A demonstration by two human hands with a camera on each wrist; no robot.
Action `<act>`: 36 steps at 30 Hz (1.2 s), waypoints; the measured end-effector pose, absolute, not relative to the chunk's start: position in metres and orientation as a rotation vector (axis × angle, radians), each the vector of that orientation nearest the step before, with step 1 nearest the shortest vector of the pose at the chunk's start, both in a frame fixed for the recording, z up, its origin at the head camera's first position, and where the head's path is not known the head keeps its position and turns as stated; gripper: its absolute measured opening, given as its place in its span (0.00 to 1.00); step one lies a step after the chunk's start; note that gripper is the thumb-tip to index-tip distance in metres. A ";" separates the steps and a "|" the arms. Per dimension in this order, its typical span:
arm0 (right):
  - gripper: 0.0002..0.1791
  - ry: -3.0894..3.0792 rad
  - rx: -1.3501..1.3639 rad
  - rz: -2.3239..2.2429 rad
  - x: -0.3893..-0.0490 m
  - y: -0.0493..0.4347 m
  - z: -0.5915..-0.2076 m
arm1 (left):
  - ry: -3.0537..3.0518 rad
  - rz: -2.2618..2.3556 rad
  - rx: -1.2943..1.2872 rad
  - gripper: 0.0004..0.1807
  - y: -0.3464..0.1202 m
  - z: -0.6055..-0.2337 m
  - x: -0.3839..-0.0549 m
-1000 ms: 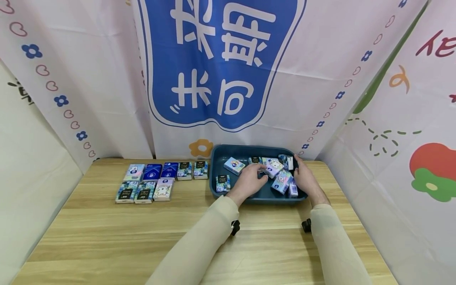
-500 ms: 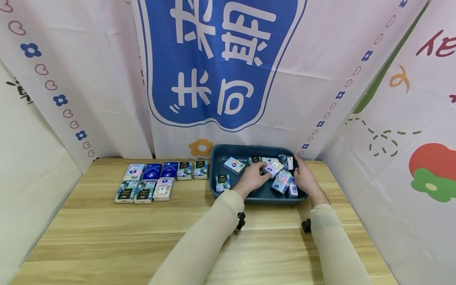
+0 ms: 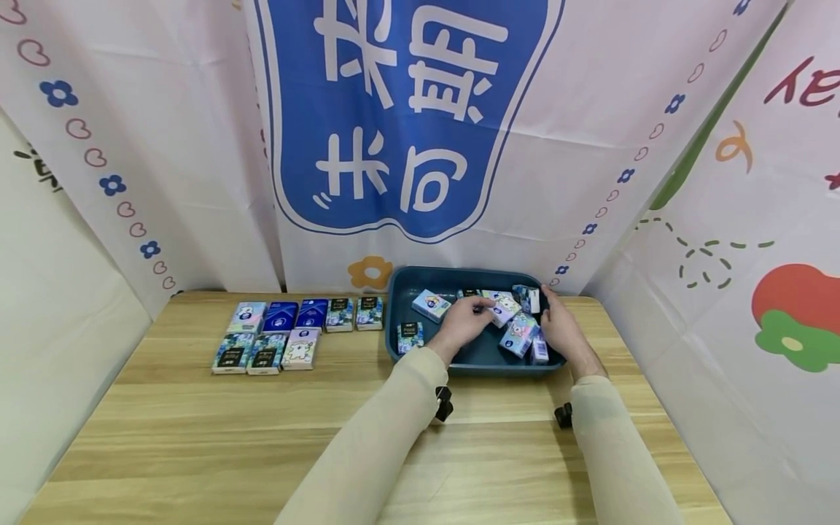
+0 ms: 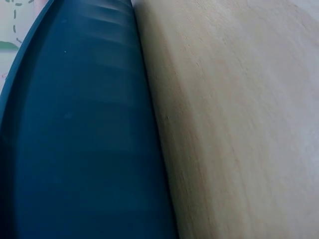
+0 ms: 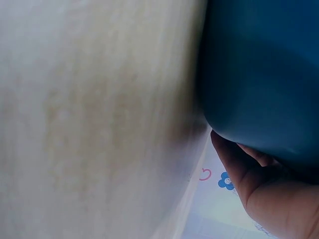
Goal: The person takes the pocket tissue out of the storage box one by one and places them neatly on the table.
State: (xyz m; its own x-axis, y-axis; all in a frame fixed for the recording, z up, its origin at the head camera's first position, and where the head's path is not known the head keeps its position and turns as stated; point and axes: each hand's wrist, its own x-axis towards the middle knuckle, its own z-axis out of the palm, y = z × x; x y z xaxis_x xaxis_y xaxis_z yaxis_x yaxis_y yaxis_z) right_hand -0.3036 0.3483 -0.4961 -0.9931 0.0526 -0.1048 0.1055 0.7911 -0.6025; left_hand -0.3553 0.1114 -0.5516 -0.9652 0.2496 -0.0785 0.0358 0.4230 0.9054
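My left hand (image 3: 464,321) reaches into a dark teal plastic tub (image 3: 475,356), its thumb and fingertips pinching the left edge of a white and purple tissue pack (image 3: 504,309). The right hand (image 3: 559,327) grips the tub's right end; in the right wrist view its fingers (image 5: 234,162) curve against the outer wall. Beside the held pack lie a pastel pack (image 3: 519,335), a small purple one (image 3: 539,350) and a dark floral one (image 3: 527,297). A light blue pack (image 3: 431,305) and a black-labelled pack (image 3: 410,337) sit at the tub's left. The left wrist view shows only tub wall and tabletop.
Several tissue packs stand in two rows on the wooden table (image 3: 262,437) left of the tub, including dark blue packs (image 3: 281,317) and a white cartoon pack (image 3: 301,348). A printed curtain (image 3: 328,255) hangs right behind the table, with white cloth at both sides.
My left hand moves right onto the white and purple pack, then slightly back left at its edge. The right hand stays on the tub's end.
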 end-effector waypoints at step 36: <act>0.38 2.923 0.106 -0.952 -0.308 0.348 -0.500 | 2.603 1.471 0.246 0.13 0.101 -0.522 -0.327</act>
State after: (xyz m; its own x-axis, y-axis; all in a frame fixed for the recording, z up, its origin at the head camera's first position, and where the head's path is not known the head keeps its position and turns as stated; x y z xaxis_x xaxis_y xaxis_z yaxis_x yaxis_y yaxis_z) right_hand -0.3078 0.3483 -0.4996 -0.9955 0.0449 -0.0839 0.0857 0.8060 -0.5856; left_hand -0.3270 0.1011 -0.5223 -0.9766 0.2108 -0.0428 0.0720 0.5080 0.8583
